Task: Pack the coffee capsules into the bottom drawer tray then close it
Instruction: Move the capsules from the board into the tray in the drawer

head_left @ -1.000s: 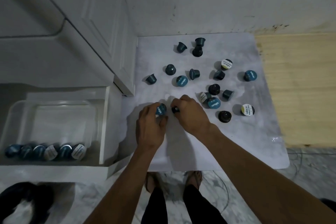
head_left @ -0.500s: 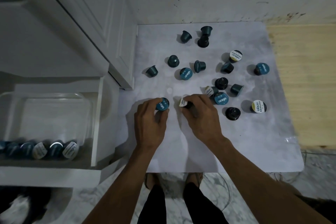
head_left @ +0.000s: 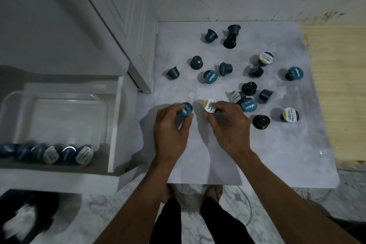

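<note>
White mat [head_left: 247,154] | left hand [head_left: 172,130] pinches blue-lidded capsule [head_left: 184,109] | right hand [head_left: 229,125] pinches white-lidded capsule [head_left: 209,106]

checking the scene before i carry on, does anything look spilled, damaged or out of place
Nothing looks spilled or damaged. The small dark and teal coffee capsules lie scattered on the pale grey mat, some on their sides, some lid up. The left hand holds a teal-lidded capsule, the right hand a white-lidded capsule.
</note>
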A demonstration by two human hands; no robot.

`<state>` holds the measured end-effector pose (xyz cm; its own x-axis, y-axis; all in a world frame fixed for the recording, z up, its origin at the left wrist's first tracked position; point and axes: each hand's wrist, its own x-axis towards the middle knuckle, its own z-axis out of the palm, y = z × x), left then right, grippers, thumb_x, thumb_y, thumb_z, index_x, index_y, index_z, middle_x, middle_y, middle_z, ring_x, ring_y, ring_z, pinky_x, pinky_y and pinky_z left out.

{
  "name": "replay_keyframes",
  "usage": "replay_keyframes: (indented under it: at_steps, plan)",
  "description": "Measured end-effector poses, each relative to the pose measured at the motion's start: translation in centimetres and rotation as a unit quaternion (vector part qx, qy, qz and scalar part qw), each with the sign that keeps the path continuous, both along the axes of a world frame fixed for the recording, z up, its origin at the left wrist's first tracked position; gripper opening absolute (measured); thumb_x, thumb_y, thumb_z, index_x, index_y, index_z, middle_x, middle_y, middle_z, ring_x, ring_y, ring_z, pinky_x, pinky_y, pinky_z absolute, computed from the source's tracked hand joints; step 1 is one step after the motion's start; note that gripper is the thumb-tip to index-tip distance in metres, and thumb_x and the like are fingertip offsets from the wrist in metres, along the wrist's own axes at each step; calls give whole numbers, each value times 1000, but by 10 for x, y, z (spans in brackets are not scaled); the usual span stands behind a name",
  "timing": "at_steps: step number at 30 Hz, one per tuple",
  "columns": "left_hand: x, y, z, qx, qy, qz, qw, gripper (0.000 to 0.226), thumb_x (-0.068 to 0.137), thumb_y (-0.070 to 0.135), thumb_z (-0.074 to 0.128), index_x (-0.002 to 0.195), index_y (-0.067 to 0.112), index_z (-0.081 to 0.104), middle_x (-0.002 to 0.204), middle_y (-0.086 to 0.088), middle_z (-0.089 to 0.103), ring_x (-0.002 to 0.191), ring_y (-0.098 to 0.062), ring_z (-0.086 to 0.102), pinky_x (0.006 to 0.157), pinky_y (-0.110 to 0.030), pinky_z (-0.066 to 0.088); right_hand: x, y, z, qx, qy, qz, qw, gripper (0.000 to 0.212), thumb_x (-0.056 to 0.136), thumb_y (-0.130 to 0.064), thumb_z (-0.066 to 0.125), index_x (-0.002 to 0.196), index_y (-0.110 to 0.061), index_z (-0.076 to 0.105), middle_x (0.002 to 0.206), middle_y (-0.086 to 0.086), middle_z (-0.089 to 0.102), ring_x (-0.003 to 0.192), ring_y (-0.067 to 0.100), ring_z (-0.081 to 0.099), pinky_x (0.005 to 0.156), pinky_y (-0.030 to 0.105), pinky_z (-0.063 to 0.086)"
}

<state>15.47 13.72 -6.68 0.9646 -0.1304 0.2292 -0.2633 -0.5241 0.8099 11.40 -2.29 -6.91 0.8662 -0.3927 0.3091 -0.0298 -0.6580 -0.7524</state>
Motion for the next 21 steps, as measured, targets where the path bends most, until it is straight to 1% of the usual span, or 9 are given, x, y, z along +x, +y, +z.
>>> replay_keyframes:
  at_steps: [1, 3, 6, 8, 11, 14, 16, 18, 21]
  plan:
    - [-3, 1, 9, -2, 0, -1, 1000, 27, 81, 16, 77, 105, 7, 67, 106, -5, 70, 97, -20, 65, 85, -40, 55, -2, 0, 8, 18, -3, -6, 1000, 23, 81, -19, 78, 97, -5, 69, 98, 7, 71, 90, 24, 65, 82, 22, 51]
    - [-9, 4, 37, -10, 4, 9, 1000, 27, 79, 15, 78, 104, 11, 68, 104, 4, 68, 92, -17, 63, 79, -37, 55, -4, 3, 32, 44, -14, -25, 999, 22, 81, -21, 77, 98, -10, 70, 96, 0, 69, 87, 17, 65, 74, 31, 54]
    - [-20, 15, 91, -33, -16, 21, 999, 27, 79, 20, 77, 104, 15, 68, 101, 9, 65, 81, -7, 57, 69, -20, 50, -7, 12, 75, 62, -29, -45, 997, 22, 80, -25, 78, 98, -15, 69, 92, -4, 67, 76, 7, 59, 62, 29, 52]
    - [-24, 33, 126, -38, -54, 21, 998, 28, 79, 21, 77, 105, 16, 68, 100, 8, 66, 78, -3, 53, 67, -12, 44, -8, 23, 104, 67, -40, -33, 996, 24, 80, -29, 78, 98, -16, 69, 91, 0, 68, 74, 10, 60, 62, 26, 50]
    - [-23, 79, 169, -34, -87, 37, 995, 31, 77, 19, 79, 105, 20, 66, 99, 15, 62, 77, -4, 56, 65, -11, 45, -4, 50, 144, 78, -58, 6, 995, 26, 80, -28, 78, 100, -13, 69, 92, 1, 68, 78, 16, 63, 62, 25, 50]
    - [-13, 146, 192, 7, -80, 55, 995, 36, 75, 22, 82, 105, 30, 64, 98, 15, 63, 76, 2, 57, 63, -4, 42, 6, 95, 174, 92, -64, 58, 992, 26, 80, -26, 78, 101, -14, 69, 92, -3, 67, 80, 10, 63, 61, 29, 51]
    - [-1, 196, 198, 46, -42, 77, 995, 38, 75, 30, 82, 105, 38, 60, 99, 13, 64, 76, -2, 59, 62, -6, 45, 15, 133, 187, 96, -56, 92, 990, 25, 78, -27, 79, 99, -16, 70, 89, -10, 66, 78, 4, 61, 63, 20, 49]
    - [13, 249, 200, 75, 5, 99, 992, 33, 75, 37, 80, 102, 39, 61, 99, 12, 64, 73, -5, 60, 60, -13, 49, 28, 175, 194, 93, -43, 127, 987, 23, 76, -24, 81, 97, -18, 71, 88, -16, 65, 76, -1, 59, 64, 11, 44]
    - [41, 326, 196, 131, 42, 95, 986, 28, 75, 37, 80, 98, 31, 66, 93, 10, 65, 64, -7, 59, 57, -19, 47, 50, 235, 193, 75, -2, 168, 983, 21, 75, -26, 82, 93, -22, 71, 89, -15, 68, 75, 2, 61, 63, 11, 44]
